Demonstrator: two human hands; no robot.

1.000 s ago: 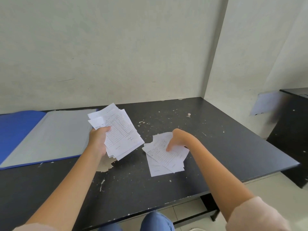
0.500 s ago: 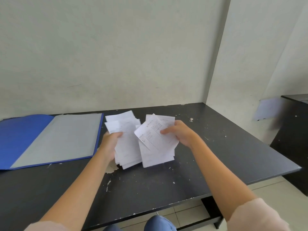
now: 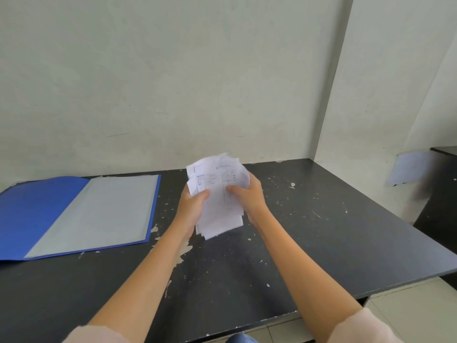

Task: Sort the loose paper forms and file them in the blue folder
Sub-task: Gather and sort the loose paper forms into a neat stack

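One stack of white printed paper forms point(image 3: 218, 194) is held upright above the middle of the black table point(image 3: 309, 231). My left hand point(image 3: 191, 206) grips its left edge and my right hand point(image 3: 247, 196) grips its right edge, thumbs on the front sheet. The sheets are uneven, with corners sticking out at the top and bottom. The blue folder point(image 3: 27, 214) lies open and flat on the table to the left, its grey inner sleeve point(image 3: 99, 214) facing up, a short gap from my left hand.
The black table top is scratched, with chipped paint spots. A pale wall rises behind it and a wall corner stands at the right. A second dark table point(image 3: 442, 194) with a blurred sheet point(image 3: 408, 169) is at the far right. Tiled floor lies below.
My right hand lifted the second pile off the table and brought it against the pile in my left hand. Both piles are now one stack held by both hands.
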